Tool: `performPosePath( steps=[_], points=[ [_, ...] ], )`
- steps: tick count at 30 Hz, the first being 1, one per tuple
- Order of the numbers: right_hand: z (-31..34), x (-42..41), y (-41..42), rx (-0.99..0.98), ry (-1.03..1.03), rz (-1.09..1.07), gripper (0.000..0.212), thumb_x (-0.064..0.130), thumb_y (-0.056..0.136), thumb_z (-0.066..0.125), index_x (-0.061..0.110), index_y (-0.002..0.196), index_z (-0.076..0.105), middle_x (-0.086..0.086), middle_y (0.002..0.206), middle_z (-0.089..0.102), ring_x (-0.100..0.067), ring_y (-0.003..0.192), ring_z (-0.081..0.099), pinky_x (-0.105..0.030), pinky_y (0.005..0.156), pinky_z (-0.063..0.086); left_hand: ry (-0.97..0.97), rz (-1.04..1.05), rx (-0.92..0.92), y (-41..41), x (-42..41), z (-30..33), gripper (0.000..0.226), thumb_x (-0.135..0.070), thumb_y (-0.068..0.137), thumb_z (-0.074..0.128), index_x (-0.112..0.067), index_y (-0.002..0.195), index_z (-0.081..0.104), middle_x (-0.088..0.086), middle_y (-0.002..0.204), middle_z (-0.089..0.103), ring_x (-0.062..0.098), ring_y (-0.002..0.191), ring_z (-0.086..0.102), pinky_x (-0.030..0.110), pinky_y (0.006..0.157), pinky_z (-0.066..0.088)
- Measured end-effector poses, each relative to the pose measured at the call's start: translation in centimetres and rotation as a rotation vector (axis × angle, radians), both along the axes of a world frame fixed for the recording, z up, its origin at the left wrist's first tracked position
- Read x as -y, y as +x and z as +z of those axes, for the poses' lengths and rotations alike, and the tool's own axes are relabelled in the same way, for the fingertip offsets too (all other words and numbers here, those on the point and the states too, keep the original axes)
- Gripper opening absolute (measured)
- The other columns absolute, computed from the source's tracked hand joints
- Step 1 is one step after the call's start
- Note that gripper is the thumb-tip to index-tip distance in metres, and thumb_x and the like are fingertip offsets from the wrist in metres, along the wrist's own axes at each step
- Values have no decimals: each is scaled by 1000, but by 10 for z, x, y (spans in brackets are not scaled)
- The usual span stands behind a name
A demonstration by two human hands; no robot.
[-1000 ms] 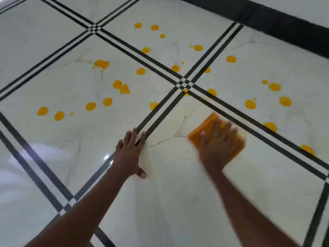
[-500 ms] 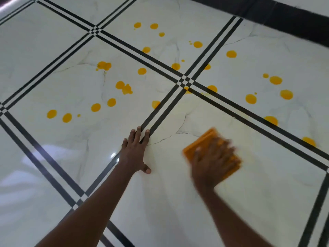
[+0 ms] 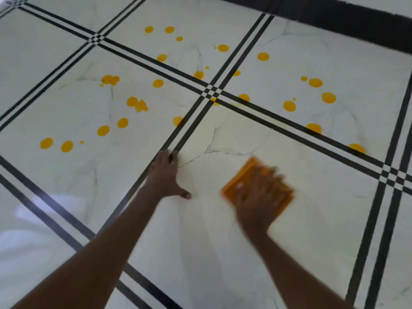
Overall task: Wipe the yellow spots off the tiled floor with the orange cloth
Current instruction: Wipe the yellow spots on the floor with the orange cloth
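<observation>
The folded orange cloth [image 3: 242, 177] lies flat on the white marble tile, and my right hand [image 3: 259, 197] presses down on it with spread fingers, blurred by motion. My left hand [image 3: 165, 177] rests flat on the floor to the left of it, fingers together over the black double grout line, holding nothing. Several yellow spots [image 3: 134, 103] dot the tiles beyond my hands: some on the far-left tile, some near the line crossing [image 3: 244, 97], some on the right tile [image 3: 289, 105]. The tile under the cloth shows a faint yellowish smear.
The white tiled floor [image 3: 223, 253] carries black double lines that cross in small checker patterns [image 3: 213, 91]. A wide black band [image 3: 356, 21] runs along the far edge at top right. A bright light reflection lies on the floor at lower left [image 3: 44, 208].
My right hand has dragged the cloth toward me and slightly left, away from the black line. My left hand stays planted. The view has shifted a little.
</observation>
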State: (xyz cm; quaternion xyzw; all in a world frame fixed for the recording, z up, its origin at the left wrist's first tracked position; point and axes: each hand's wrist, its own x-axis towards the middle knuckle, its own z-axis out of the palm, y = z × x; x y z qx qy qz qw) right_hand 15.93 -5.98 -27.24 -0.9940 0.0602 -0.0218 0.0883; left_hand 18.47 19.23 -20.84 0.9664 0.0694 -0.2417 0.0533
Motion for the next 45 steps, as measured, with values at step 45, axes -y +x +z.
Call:
performPosePath(
  steps=[45],
  points=[
    [-14, 137, 163, -131, 54, -190, 84, 64, 91, 26, 17, 161, 25, -24, 168, 18, -50, 154, 14, -73, 118, 11, 66, -175, -4, 72, 141, -33, 142, -60, 66, 82, -9, 157, -14, 24, 162, -18, 40, 152, -9, 55, 121, 13]
  ],
)
